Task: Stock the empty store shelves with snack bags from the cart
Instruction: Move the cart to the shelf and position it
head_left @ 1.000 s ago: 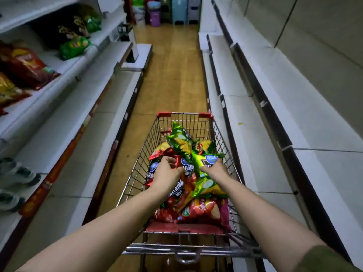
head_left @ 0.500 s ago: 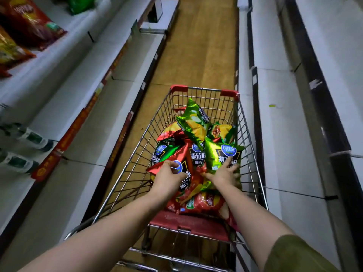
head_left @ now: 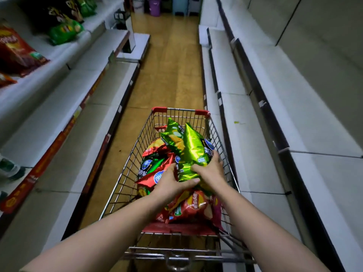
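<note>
Two hands on one glossy green snack bag (head_left: 193, 154) here, over the wire cart (head_left: 125, 181). Its long axis runs up and away down the aisle, top tilted forward, foil crinkled and shiny. The right hand (head_left: 211, 169) wraps its lower right edge, the left hand (head_left: 172, 182) clamps the bottom from below. Red and green bags (head_left: 188, 208) pile loose in the basket. The white shelves (head_left: 245, 134) to the right sit flat and bare.
</note>
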Available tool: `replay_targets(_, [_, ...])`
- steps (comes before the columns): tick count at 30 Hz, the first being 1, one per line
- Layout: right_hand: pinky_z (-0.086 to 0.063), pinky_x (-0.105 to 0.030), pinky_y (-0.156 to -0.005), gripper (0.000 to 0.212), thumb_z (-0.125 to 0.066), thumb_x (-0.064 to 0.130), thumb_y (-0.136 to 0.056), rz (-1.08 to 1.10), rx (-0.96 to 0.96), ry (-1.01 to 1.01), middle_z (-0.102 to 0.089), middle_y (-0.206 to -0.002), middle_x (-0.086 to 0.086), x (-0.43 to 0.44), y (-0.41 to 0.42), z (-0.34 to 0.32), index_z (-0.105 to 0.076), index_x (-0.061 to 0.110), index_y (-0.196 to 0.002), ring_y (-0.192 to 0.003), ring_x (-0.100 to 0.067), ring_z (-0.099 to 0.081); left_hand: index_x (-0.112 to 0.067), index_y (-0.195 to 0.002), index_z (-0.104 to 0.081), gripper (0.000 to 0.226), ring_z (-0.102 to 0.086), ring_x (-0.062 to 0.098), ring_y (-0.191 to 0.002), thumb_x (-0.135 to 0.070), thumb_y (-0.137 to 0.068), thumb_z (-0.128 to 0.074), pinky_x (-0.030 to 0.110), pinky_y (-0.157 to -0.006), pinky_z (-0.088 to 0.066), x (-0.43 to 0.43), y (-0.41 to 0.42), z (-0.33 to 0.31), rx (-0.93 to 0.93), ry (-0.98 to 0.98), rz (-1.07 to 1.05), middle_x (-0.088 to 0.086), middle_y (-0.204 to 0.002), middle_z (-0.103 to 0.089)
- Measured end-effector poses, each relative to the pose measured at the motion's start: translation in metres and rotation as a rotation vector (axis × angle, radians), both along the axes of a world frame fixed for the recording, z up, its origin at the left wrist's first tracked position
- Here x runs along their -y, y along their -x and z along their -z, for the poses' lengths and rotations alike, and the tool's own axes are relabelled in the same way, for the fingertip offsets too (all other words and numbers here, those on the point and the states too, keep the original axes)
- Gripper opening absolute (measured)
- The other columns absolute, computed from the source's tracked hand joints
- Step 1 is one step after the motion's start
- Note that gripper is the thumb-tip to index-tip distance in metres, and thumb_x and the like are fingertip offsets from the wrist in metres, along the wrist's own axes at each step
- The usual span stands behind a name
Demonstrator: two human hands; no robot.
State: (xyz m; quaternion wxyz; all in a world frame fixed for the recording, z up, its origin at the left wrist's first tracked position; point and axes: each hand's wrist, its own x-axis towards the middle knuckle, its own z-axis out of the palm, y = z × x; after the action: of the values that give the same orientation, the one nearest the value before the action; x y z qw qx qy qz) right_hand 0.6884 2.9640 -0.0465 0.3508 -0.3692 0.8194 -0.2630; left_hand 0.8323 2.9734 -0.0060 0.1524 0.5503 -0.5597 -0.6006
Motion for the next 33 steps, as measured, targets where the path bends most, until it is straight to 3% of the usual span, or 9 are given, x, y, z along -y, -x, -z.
replay_targets(6, [-0.037,-0.036,-0.103,0.093,-0.073,0.03,-0.075,0.02,-0.039,0.216,-0.025,-0.144,-0.011,-0.06,-0.037,-0.086,-0.015,0.022,-0.148,-0.126,-0.026,-0.04,-0.013,-0.148,-0.015,0.092,-0.036,0.002,-0.105,-0.017,-0.078,-0.074,-0.005,-0.068,-0.03,-0.032,-0.029,-0.052,-0.213,0.117,0.133,-0.005,-0.122,-0.044])
replay_targets(12, [-0.041,-0.04,-0.102,0.054,-0.054,0.04,-0.091,0.214,0.056,0.525,-0.049,-0.133,-0.009,-0.114,-0.063,-0.145,-0.04,0.016,-0.138,-0.117,-0.021,-0.051,-0.021,-0.146,-0.024,0.08,-0.054,0.01,-0.108,-0.02,-0.081,-0.07,0.015,-0.086,-0.042,-0.059,-0.069,-0.078,-0.443,0.149,0.137,-0.001,-0.128,-0.053])
replay_targets(15, [-0.044,-0.031,-0.088,0.068,-0.056,0.049,-0.087,0.343,0.185,0.604,-0.052,-0.127,-0.005,-0.142,-0.062,-0.172,-0.036,0.014,-0.141,-0.11,-0.018,-0.053,-0.024,-0.141,-0.033,0.088,-0.06,0.017,-0.109,-0.024,-0.068,-0.082,0.026,-0.095,-0.048,-0.067,-0.085,-0.092,-0.553,0.118,0.182,0.002,-0.128,-0.057])
replay_targets(17, [-0.045,-0.042,-0.096,0.089,-0.068,0.067,-0.067,0.339,0.257,0.582,-0.056,-0.131,-0.003,-0.163,-0.063,-0.19,-0.039,0.02,-0.137,-0.114,-0.021,-0.058,-0.023,-0.135,-0.04,0.09,-0.062,0.024,-0.11,-0.026,-0.057,-0.084,0.041,-0.101,-0.046,-0.075,-0.092,-0.103,-0.624,0.063,0.257,0.006,-0.128,-0.058])
replay_targets(19, [-0.049,-0.047,-0.094,0.089,-0.077,0.057,-0.057,0.284,0.269,0.623,-0.065,-0.12,-0.003,-0.187,-0.072,-0.212,-0.043,0.021,-0.13,-0.106,-0.023,-0.065,-0.021,-0.125,-0.048,0.075,-0.065,0.026,-0.105,-0.019,-0.057,-0.079,0.037,-0.093,-0.052,-0.084,-0.093,-0.114,-0.718,0.026,0.333,0.009,-0.12,-0.063])
replay_targets(22, [-0.056,-0.029,-0.082,0.078,-0.086,0.03,-0.062,0.318,0.136,0.752,-0.067,-0.112,-0.001,-0.225,-0.081,-0.248,-0.043,0.015,-0.126,-0.098,-0.015,-0.067,-0.021,-0.117,-0.052,0.064,-0.069,0.022,-0.096,-0.007,-0.059,-0.074,0.023,-0.074,-0.056,-0.101,-0.084,-0.137,-0.859,-0.037,0.481,0.007,-0.108,-0.07])
replay_targets(25, [-0.055,-0.022,-0.08,0.066,-0.08,0.014,-0.07,0.413,-0.067,0.889,-0.065,-0.111,0.0,-0.27,-0.083,-0.289,-0.042,0.015,-0.124,-0.097,-0.013,-0.065,-0.021,-0.128,-0.048,0.093,-0.065,0.023,-0.107,-0.026,-0.045,-0.092,0.027,-0.083,-0.055,-0.123,-0.067,-0.17,-0.89,-0.013,0.755,0.005,-0.118,-0.067])
replay_targets(28, [-0.054,-0.03,-0.086,0.067,-0.082,0.019,-0.067,0.507,-0.263,0.941,-0.066,-0.11,0.004,-0.32,-0.082,-0.323,-0.044,0.02,-0.122,-0.097,-0.011,-0.066,-0.026,-0.131,-0.045,0.096,-0.062,0.023,-0.111,-0.051,-0.048,-0.086,0.037,-0.093,-0.052,-0.158,-0.043,-0.204,-0.831,0.079,0.973,0.003,-0.125,-0.063])
replay_targets(33, [-0.05,-0.04,-0.094,0.085,-0.085,0.037,-0.06,0.72,-0.501,0.916,-0.063,-0.111,0.009,-0.413,-0.081,-0.354,-0.036,0.026,-0.129,-0.101,-0.012,-0.063,-0.016,-0.124,-0.051,0.055,-0.07,0.013,-0.087,-0.034,-0.075,-0.066,0.023,-0.069,-0.055,-0.24,-0.001,-0.252,-0.874,0.048,1.046,-0.001,-0.101,-0.073])
